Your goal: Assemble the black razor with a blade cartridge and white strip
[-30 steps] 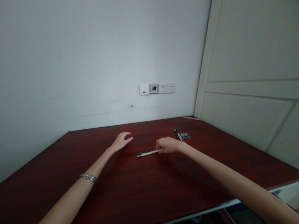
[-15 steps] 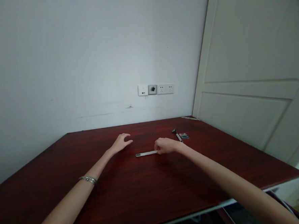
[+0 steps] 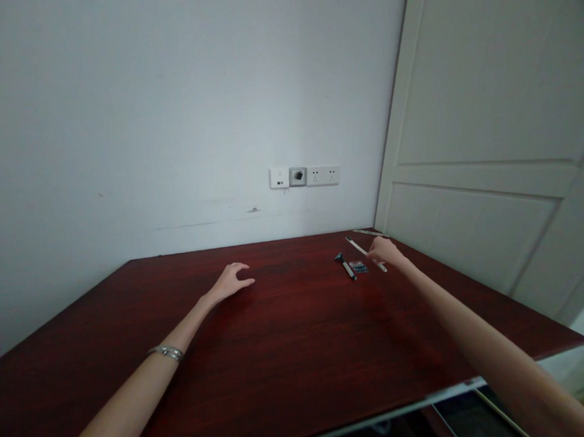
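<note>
My right hand [image 3: 386, 252] is closed on a thin white toothbrush [image 3: 359, 247] near the table's far right corner, with the brush sticking out to the left above the tabletop. Just left of that hand lie a razor [image 3: 345, 264] and a small teal packet [image 3: 358, 266]. Resting on the dark red table [image 3: 279, 338] is my left hand [image 3: 230, 281], fingers loosely spread and holding nothing. A metal bracelet [image 3: 165, 351] sits on my left wrist.
A white wall with a row of sockets [image 3: 304, 176] stands behind the table. On the right, a white panelled door [image 3: 485, 134] runs along the table's edge. The table's front edge [image 3: 383, 416] is near me.
My right hand lifted the toothbrush from the middle of the table and carried it to the far right, beside the razor and packet. My left hand stayed put.
</note>
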Available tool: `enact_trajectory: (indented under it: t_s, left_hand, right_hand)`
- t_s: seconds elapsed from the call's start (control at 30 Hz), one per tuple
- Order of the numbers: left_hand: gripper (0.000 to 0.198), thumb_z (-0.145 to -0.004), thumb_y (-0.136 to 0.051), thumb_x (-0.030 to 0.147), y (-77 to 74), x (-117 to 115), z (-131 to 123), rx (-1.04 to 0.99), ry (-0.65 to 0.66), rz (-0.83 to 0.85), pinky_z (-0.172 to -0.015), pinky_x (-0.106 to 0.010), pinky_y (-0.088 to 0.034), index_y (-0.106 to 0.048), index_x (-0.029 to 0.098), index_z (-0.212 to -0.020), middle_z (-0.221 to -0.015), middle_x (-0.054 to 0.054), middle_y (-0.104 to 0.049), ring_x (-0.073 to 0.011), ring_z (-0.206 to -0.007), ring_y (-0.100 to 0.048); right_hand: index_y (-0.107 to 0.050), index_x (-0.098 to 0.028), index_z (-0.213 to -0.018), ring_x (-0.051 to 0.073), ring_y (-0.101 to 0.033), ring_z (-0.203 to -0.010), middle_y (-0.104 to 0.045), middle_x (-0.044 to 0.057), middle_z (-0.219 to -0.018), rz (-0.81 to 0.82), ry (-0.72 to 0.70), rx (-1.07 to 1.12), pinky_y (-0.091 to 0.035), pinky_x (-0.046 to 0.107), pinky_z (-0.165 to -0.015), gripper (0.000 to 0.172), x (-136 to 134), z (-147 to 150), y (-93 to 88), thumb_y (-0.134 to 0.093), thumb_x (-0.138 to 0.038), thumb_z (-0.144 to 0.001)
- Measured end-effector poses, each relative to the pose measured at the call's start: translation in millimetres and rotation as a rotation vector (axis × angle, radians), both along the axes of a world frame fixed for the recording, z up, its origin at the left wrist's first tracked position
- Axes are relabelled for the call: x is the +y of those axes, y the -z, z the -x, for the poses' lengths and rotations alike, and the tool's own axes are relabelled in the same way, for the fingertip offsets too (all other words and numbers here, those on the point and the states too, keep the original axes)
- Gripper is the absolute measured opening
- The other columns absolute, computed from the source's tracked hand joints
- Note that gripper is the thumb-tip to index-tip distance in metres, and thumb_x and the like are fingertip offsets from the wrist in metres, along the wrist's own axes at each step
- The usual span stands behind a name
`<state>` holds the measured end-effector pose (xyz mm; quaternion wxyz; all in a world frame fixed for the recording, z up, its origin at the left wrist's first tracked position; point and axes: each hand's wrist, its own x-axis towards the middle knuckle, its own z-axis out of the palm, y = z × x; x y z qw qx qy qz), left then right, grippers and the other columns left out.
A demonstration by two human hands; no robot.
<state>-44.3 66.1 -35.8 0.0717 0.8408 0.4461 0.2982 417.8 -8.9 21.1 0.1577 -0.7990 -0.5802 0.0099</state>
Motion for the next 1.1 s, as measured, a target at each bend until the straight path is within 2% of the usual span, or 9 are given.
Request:
enact_trajectory:
  t_s: [0.17,0.33,0.57,0.87,1.0,1.1]
  left_hand:
    - [0.049,-0.066,-0.060,0.050,4.2,1.6,3.2,-0.007,0.006,-0.017,-0.094,-0.037,-0.036,-0.058,0.017,-0.102,-0.111,-0.009,-0.056,-0.0234,-0.104,-0.050]
    - [0.047,-0.067,-0.060,0.050,6.2,0.9,4.5,-0.022,0.011,-0.033,-0.094,-0.037,-0.036,-0.059,0.018,-0.100,-0.111,-0.008,-0.056,-0.0231,-0.104,-0.050]
    - [0.043,-0.067,-0.060,0.049,8.4,-0.8,5.3,-0.052,0.013,-0.062,-0.092,-0.036,-0.038,-0.060,0.018,-0.097,-0.107,-0.008,-0.058,-0.0223,-0.100,-0.052]
    - [0.044,-0.069,-0.057,0.051,13.5,-0.8,8.8,-0.091,0.019,-0.033,-0.086,-0.035,-0.043,-0.061,0.018,-0.097,-0.105,-0.008,-0.059,-0.0221,-0.098,-0.055]
    - [0.045,-0.068,-0.057,0.051,15.7,-2.4,9.0,-0.109,-0.004,-0.004,-0.087,-0.035,-0.043,-0.061,0.018,-0.099,-0.106,-0.008,-0.060,-0.0224,-0.098,-0.055]
    - [0.045,-0.069,-0.057,0.050,16.6,-5.1,8.7,-0.120,-0.011,0.024,-0.087,-0.035,-0.043,-0.061,0.017,-0.100,-0.106,-0.008,-0.060,-0.0226,-0.098,-0.056]
  right_hand:
    - [-0.065,-0.007,-0.069,0.024,-0.063,-0.067,-0.064,0.015,-0.068,0.093,0.116,-0.038,-0.046,0.027,-0.056,0.016,3.8,-23.7,27.8,-0.060,-0.019,-0.059]
    - [-0.063,-0.009,-0.072,0.022,-0.064,-0.066,-0.063,0.013,-0.066,0.154,0.132,-0.004,-0.046,0.025,-0.055,0.016,8.7,-21.3,37.0,-0.060,-0.020,-0.061]
    - [-0.063,-0.009,-0.075,0.024,-0.065,-0.070,-0.064,0.014,-0.066,0.188,0.122,-0.044,-0.047,0.026,-0.057,0.017,9.6,-13.1,35.1,-0.060,-0.017,-0.060]
    - [-0.062,-0.007,-0.090,0.029,-0.063,-0.082,-0.064,0.020,-0.087,0.201,0.119,-0.086,-0.048,0.030,-0.061,0.031,7.4,-8.8,30.7,-0.061,-0.015,-0.060]
    - [-0.060,-0.008,-0.099,0.031,-0.060,-0.092,-0.061,0.022,-0.098,0.159,0.122,-0.106,-0.048,0.034,-0.067,0.034,9.1,-0.2,21.9,-0.057,-0.020,-0.067]
    - [-0.059,-0.009,-0.104,0.031,-0.059,-0.096,-0.059,0.023,-0.104,0.097,0.119,-0.129,-0.048,0.035,-0.071,0.035,11.7,16.7,13.1,-0.053,-0.024,-0.072]
